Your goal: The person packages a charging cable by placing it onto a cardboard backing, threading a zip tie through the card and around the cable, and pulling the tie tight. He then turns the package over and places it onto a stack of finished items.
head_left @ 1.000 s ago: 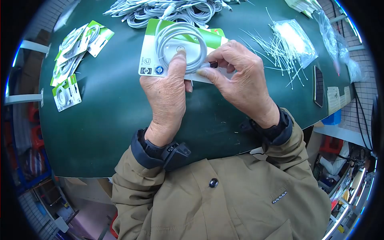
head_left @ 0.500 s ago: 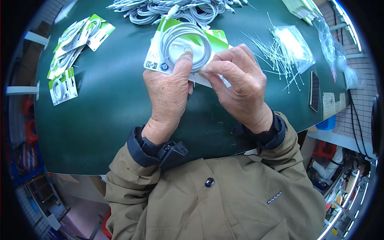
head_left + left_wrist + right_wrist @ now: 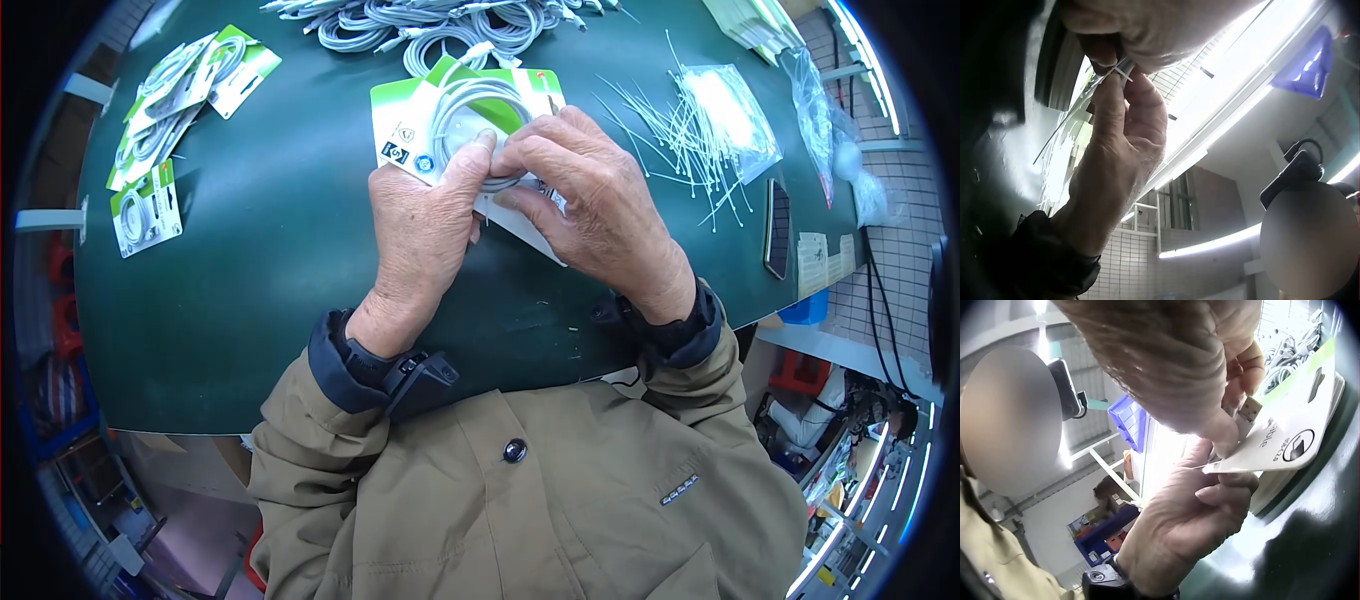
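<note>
My left hand [image 3: 415,225] grips a green-and-white packaging card [image 3: 390,105], its thumb pressing a coiled grey-white USB cable [image 3: 443,118] against the front. My right hand [image 3: 600,190] works at the coil's lower right side, thumb and fingers pinched together. In the right wrist view, the cable's USB plug [image 3: 1249,409] shows between the right thumb and fingers, beside the card's printed back [image 3: 1285,434]. A thin white cable tie [image 3: 1124,75] crosses at the right fingertips in the left wrist view, its long tail running down. The fingers hide part of the coil.
A heap of grey cables [image 3: 350,35] lies at the table's back. Several carded cables [image 3: 150,205] are stacked at the left. Loose white cable ties [image 3: 690,150] spread from a plastic bag [image 3: 740,110] at right, with a phone [image 3: 777,228] and more cards [image 3: 755,25] nearby.
The right hand has moved from the card's lower right in over the coil, its fingers now close to the left thumb. The card has turned, its lower right corner swinging downward.
</note>
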`<state>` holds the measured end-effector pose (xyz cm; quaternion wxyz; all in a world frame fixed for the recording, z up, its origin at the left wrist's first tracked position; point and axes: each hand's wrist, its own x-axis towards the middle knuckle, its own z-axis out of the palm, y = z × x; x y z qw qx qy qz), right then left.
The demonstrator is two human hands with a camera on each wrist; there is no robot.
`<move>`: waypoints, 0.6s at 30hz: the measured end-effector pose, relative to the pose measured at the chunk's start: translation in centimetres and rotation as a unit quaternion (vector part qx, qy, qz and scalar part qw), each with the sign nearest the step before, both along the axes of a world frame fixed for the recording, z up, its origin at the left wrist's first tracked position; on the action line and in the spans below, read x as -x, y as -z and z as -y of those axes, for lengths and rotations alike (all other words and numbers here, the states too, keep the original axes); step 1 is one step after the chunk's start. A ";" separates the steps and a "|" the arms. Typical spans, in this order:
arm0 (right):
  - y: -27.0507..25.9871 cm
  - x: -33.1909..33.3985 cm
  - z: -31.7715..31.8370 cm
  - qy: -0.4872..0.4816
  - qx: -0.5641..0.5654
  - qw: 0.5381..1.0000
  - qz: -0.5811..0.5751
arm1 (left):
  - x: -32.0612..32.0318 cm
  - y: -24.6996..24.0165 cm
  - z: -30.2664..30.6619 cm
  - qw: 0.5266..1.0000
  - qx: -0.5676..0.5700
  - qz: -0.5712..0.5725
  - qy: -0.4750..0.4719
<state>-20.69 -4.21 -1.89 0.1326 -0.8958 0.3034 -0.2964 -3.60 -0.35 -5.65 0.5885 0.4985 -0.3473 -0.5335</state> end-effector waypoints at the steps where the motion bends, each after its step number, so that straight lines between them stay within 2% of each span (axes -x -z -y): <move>1: 0.0 0.0 -0.1 -0.001 -0.001 1.000 0.005 | 0.0 0.0 0.0 1.000 -0.003 0.000 0.001; 6: 0.8 -0.3 -0.3 -0.010 0.014 0.998 0.066 | -0.3 -0.2 -0.2 1.000 -0.010 -0.003 0.005; 9: 1.1 -0.5 -0.8 0.001 0.034 0.996 0.077 | -0.8 -0.3 -0.3 0.999 -0.017 0.009 0.034; 18: 1.8 -1.1 -1.4 0.005 0.071 0.993 0.099 | -0.9 0.0 -0.2 0.998 -0.012 -0.046 0.035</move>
